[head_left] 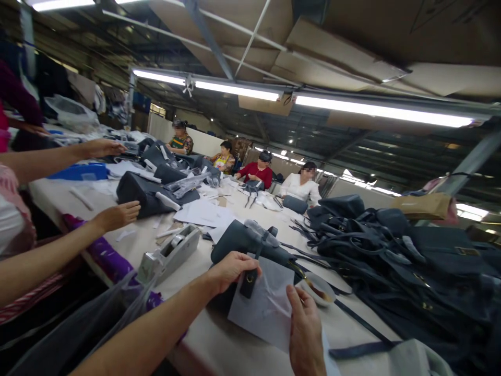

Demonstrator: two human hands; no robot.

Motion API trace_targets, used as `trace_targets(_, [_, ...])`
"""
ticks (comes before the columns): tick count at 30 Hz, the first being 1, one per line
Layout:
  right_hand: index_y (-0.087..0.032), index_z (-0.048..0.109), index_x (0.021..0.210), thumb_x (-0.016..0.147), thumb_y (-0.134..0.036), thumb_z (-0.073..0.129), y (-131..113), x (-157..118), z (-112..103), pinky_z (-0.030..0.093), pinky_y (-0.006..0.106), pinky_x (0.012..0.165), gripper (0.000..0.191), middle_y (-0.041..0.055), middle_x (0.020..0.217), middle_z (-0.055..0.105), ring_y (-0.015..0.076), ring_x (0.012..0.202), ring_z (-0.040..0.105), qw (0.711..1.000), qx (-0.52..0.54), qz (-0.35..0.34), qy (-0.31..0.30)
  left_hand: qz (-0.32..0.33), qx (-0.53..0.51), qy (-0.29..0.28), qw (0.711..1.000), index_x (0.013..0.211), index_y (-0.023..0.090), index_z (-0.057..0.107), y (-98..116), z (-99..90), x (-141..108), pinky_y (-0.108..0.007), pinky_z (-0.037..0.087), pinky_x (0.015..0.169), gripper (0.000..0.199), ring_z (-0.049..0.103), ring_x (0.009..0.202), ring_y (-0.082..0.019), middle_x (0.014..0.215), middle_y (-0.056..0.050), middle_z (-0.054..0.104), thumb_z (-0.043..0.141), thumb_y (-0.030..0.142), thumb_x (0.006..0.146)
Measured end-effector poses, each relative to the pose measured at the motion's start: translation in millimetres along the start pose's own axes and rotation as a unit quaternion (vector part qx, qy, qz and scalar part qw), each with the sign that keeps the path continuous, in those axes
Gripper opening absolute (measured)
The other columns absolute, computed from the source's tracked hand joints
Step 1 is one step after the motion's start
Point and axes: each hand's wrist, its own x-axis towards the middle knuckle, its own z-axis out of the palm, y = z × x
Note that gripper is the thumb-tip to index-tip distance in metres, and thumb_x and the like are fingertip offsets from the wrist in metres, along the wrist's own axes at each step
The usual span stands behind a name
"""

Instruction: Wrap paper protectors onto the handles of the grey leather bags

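Near the table's front edge lies a dark blue-grey bag with a strap and a bit of clear plastic on top. A white paper sheet covers part of its front. My left hand pinches a dark tab with a gold-coloured ring over the paper's upper left. My right hand is at the sheet's right edge, with the paper between thumb and fingers. A white round dish with brown contents sits just beyond my right hand.
A large pile of dark bags fills the right side. A tape dispenser stands left of my left hand. Another person's hand is by a dark bag at left. Several people sit across the table.
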Motion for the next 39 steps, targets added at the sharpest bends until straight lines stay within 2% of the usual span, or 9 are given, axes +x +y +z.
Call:
trace_targets(2, [-0.015,0.06,0.107,0.071,-0.053,0.071,-9.5,-0.3,3.4,0.055,0.03,0.061,0.053,0.0036,0.083,0.073,0.0232,0.074,0.069,0.994,0.008,0.047,-0.098,0.002,-0.004,-0.001,1.0,0.064,0.011,0.07,2.7,0.5,-2.9,-0.023,0.037,0.052,0.035,0.052,0.054,-0.011,0.059,-0.002,0.061,0.075,0.046,0.059])
trace_targets(4, [-0.015,0.065,0.101,0.069,-0.05,0.075,-15.1,-1.0,10.4,0.054,0.03,0.059,0.049,0.0019,0.078,0.073,0.0231,0.071,0.069,0.988,0.013,0.066,-0.14,0.004,-0.007,0.003,1.0,0.064,0.012,0.069,4.7,2.2,-7.0,-0.022,0.035,0.051,0.035,0.049,0.053,-0.01,0.057,-0.001,0.058,0.074,0.046,0.06])
trace_targets(8, [-0.015,0.069,0.087,0.063,-0.048,0.078,-16.7,3.0,25.9,0.055,0.031,0.058,0.041,0.001,0.07,0.074,0.0228,0.065,0.068,0.988,0.071,0.077,-0.117,0.009,0.0,0.013,1.0,0.071,0.013,0.07,6.4,3.9,-16.9,-0.022,0.031,0.049,0.037,0.043,0.051,-0.009,0.056,0.003,0.052,0.073,0.048,0.062])
trace_targets(14, [-0.014,0.07,0.088,0.054,-0.036,0.086,-15.0,11.9,43.6,0.058,0.027,0.062,0.043,0.0017,0.081,0.076,0.0177,0.066,0.07,0.969,0.212,0.114,-0.055,0.055,0.042,0.062,0.996,0.073,0.012,0.072,5.9,0.0,-27.6,-0.024,0.032,0.057,0.038,0.047,0.06,-0.011,0.062,0.001,0.058,0.07,0.049,0.062])
trace_targets(17, [-0.014,0.07,0.09,0.056,-0.034,0.086,-13.4,14.5,51.4,0.058,0.025,0.062,0.042,0.0019,0.083,0.076,0.0163,0.067,0.07,0.963,0.233,0.118,-0.064,0.069,0.037,0.083,0.994,0.069,0.012,0.073,5.2,0.5,-29.4,-0.025,0.032,0.06,0.036,0.047,0.061,-0.012,0.061,0.0,0.059,0.071,0.046,0.061])
trace_targets(24, [-0.017,0.069,0.097,0.06,-0.034,0.086,-21.5,10.0,58.7,0.058,0.024,0.065,0.044,0.0015,0.085,0.077,0.0163,0.072,0.071,0.961,0.231,0.115,-0.1,0.086,0.012,0.129,0.988,0.058,0.012,0.066,1.0,0.5,-24.6,-0.025,0.031,0.058,0.032,0.045,0.055,-0.011,0.054,0.001,0.055,0.075,0.043,0.054])
trace_targets(29, [-0.015,0.066,0.105,0.056,-0.034,0.088,-35.7,8.1,57.1,0.058,0.031,0.064,0.056,0.0064,0.087,0.077,0.0219,0.07,0.072,0.966,0.195,0.1,-0.136,0.087,0.017,0.143,0.986,0.059,0.012,0.064,-3.7,-1.7,-20.7,-0.025,0.03,0.054,0.03,0.044,0.053,-0.01,0.053,0.001,0.055,0.072,0.041,0.057])
trace_targets(35, [-0.014,0.069,0.094,0.052,-0.037,0.089,-53.9,25.1,57.8,0.054,0.028,0.055,0.052,0.0046,0.078,0.075,0.0202,0.063,0.069,0.979,0.111,0.086,-0.146,0.085,0.017,0.147,0.985,0.057,0.012,0.063,-2.8,-0.4,-22.5,-0.024,0.03,0.054,0.028,0.043,0.052,-0.01,0.052,0.001,0.054,0.071,0.039,0.055])
trace_targets(39, [-0.013,0.072,0.088,0.05,-0.038,0.09,-61.6,32.0,66.0,0.052,0.024,0.057,0.049,0.0033,0.074,0.074,0.0169,0.064,0.066,0.987,0.059,0.043,-0.143,0.093,0.03,0.146,0.985,0.057,0.013,0.062,-5.5,0.2,-21.4,-0.024,0.03,0.053,0.026,0.043,0.051,-0.01,0.053,0.001,0.054,0.069,0.037,0.059])
